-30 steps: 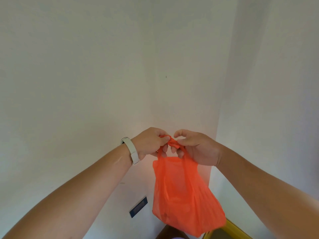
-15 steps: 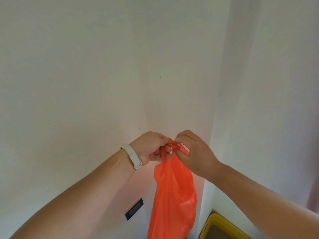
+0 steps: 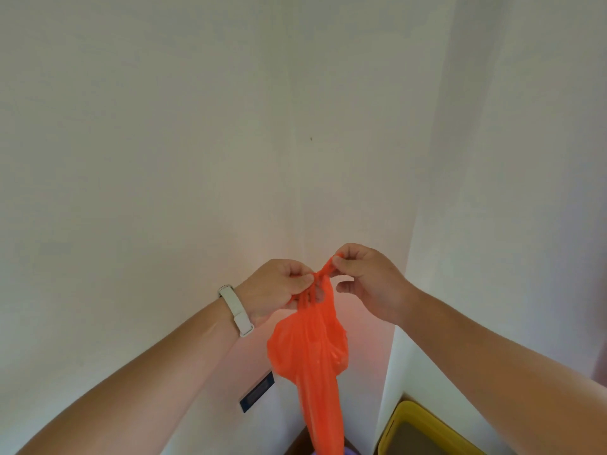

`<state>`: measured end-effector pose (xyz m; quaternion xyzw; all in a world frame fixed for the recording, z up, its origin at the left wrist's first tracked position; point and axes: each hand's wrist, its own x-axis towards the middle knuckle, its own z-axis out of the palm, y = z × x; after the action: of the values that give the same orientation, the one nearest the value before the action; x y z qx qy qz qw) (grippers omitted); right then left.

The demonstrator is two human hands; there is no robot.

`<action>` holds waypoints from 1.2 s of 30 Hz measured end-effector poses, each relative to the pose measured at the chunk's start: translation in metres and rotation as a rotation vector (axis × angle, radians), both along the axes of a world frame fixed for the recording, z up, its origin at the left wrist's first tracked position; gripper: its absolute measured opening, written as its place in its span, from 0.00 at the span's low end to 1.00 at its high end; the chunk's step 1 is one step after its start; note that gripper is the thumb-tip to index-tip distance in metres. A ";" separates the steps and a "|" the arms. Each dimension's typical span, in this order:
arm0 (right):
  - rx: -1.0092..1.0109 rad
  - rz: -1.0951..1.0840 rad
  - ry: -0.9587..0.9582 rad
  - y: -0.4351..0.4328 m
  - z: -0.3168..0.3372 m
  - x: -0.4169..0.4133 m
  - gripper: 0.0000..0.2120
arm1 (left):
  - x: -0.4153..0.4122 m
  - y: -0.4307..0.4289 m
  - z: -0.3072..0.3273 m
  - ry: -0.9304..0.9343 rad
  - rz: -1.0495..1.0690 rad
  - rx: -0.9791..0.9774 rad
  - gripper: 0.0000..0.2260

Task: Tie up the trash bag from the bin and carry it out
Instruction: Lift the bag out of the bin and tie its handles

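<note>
Bag (image 3: 307,349) handles now more twisted

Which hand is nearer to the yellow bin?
Right. The right hand is above the yellow bin, on its side; the left hand is farther left, beyond the orange bag.

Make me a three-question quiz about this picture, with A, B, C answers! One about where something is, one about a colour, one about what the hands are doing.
1. Where is the yellow bin?
A. lower right
B. top left
C. on the wall

2. What colour is the trash bag?
A. blue
B. orange
C. green

3. What are the hands doing?
A. resting open
B. pinching the bag's top
C. holding a cup

Answers: 1 A, its rim shows at the lower right corner. 2 B, it is bright orange. 3 B, the left hand and right hand both grip its gathered top.
</note>
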<state>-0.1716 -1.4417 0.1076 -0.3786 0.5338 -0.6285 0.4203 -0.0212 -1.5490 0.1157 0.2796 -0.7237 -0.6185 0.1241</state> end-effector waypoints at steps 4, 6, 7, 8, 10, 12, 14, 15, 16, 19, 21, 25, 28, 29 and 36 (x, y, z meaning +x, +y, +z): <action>0.030 -0.006 -0.216 -0.007 -0.009 0.000 0.11 | 0.000 -0.005 -0.006 0.008 0.186 -0.054 0.09; 0.034 -0.008 -0.289 -0.010 -0.014 0.000 0.11 | -0.002 -0.004 -0.010 0.040 0.249 0.039 0.11; 0.034 -0.012 -0.319 -0.012 -0.017 0.000 0.11 | -0.004 -0.003 -0.012 0.071 0.274 0.119 0.11; 0.032 -0.022 -0.351 -0.014 -0.020 0.000 0.11 | -0.006 -0.002 -0.015 0.105 0.291 0.200 0.11; 0.027 -0.053 -0.398 -0.016 -0.024 -0.002 0.10 | -0.009 0.001 -0.023 0.163 0.310 0.320 0.10; 0.027 -0.073 -0.421 -0.017 -0.026 -0.005 0.10 | -0.012 0.002 -0.030 0.227 0.314 0.382 0.10; 0.022 -0.072 -0.461 -0.016 -0.026 -0.009 0.09 | -0.014 0.004 -0.034 0.329 0.322 0.459 0.11; 0.013 -0.065 -0.500 -0.016 -0.025 -0.011 0.09 | -0.015 0.005 -0.034 0.392 0.336 0.530 0.12; -0.002 -0.059 -0.555 -0.016 -0.024 -0.011 0.09 | -0.016 0.005 -0.033 0.457 0.351 0.615 0.12; -0.090 -0.058 -0.781 -0.020 -0.021 -0.007 0.08 | -0.023 0.008 -0.025 0.637 0.366 0.822 0.14; -0.138 -0.044 -0.845 -0.021 -0.021 -0.005 0.08 | -0.027 0.006 -0.019 0.701 0.376 0.869 0.16; -0.150 -0.056 -0.791 -0.018 -0.019 -0.012 0.09 | -0.032 -0.006 -0.015 0.607 0.386 0.768 0.16; -0.076 -0.148 -0.723 -0.018 -0.024 -0.020 0.18 | -0.032 -0.018 -0.021 0.486 0.443 0.658 0.16; -0.036 -0.180 -0.713 -0.019 -0.025 -0.025 0.20 | -0.030 -0.022 -0.024 0.443 0.473 0.637 0.16; 0.301 -0.390 -0.636 0.014 -0.058 -0.085 0.21 | 0.028 -0.065 -0.072 0.107 0.667 0.608 0.14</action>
<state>-0.2570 -1.4278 0.0494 0.0091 0.5250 -0.6972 0.4881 0.0064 -1.6138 0.0440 0.4888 -0.3722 -0.7429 0.2660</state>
